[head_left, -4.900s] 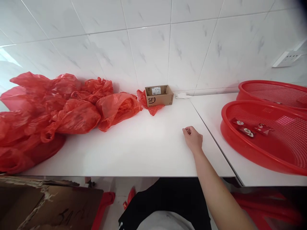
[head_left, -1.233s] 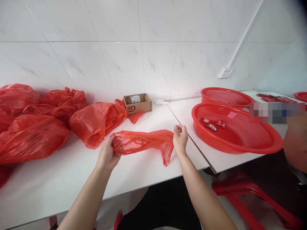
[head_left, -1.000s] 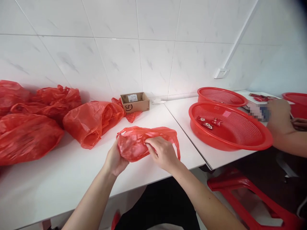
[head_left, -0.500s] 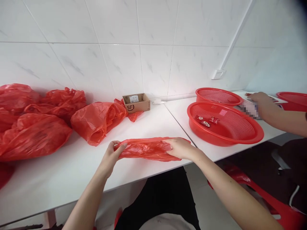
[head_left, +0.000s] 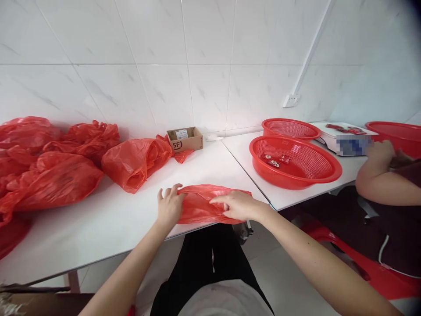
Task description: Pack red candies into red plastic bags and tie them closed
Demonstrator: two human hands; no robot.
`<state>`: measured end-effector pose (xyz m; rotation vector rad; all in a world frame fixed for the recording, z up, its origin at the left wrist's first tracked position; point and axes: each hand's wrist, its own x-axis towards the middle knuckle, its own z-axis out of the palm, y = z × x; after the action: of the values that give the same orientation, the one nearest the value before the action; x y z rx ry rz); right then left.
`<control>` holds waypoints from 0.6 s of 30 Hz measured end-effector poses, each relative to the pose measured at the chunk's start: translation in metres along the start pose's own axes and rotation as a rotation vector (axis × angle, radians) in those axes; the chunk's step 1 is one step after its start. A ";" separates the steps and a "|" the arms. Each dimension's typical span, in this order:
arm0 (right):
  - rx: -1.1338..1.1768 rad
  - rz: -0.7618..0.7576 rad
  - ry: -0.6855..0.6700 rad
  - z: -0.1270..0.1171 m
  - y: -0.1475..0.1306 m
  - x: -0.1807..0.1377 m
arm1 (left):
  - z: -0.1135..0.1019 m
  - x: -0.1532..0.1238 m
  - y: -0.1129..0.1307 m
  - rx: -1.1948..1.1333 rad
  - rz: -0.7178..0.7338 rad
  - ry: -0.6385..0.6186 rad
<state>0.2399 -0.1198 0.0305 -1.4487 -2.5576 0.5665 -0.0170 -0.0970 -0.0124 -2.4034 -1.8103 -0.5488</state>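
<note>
Red plastic bag (head_left: pixel 200 206) flat under left hand (head_left: pixel 169 206), pinched by right hand (head_left: pixel 238 205); red basket (head_left: pixel 324 173) right, bag pile (head_left: pixel 66 166) left.

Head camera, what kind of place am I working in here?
Probably a small packing or sorting room: white tables against a tiled wall, heaps of red plastic bags, red mesh baskets holding small packets, and both hands flattening one bag.
</note>
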 end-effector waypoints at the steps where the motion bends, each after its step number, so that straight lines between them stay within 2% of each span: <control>1: 0.015 -0.004 -0.022 -0.001 0.005 -0.004 | -0.001 0.006 -0.011 0.000 -0.029 0.001; 3: 0.023 0.028 -0.023 -0.004 0.016 -0.011 | -0.007 0.017 -0.025 -0.016 -0.064 -0.009; 5: 0.043 0.093 0.005 -0.009 0.026 -0.014 | -0.013 0.025 -0.029 -0.062 -0.065 -0.044; 9: 0.189 0.146 0.064 -0.014 0.037 -0.014 | -0.018 0.032 -0.013 -0.229 -0.033 -0.147; 12: 0.151 0.028 0.122 -0.011 0.037 -0.006 | -0.016 0.033 0.001 -0.362 -0.033 -0.184; 15: -0.005 -0.065 0.060 -0.005 0.040 0.008 | -0.008 0.035 0.008 -0.418 -0.088 -0.147; 18: -0.054 0.012 -0.080 -0.001 0.048 0.023 | 0.006 0.042 0.007 -0.410 -0.137 -0.108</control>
<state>0.2662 -0.0783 0.0112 -1.4883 -2.6468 0.5721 0.0011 -0.0594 -0.0032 -2.6138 -2.0955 -0.8992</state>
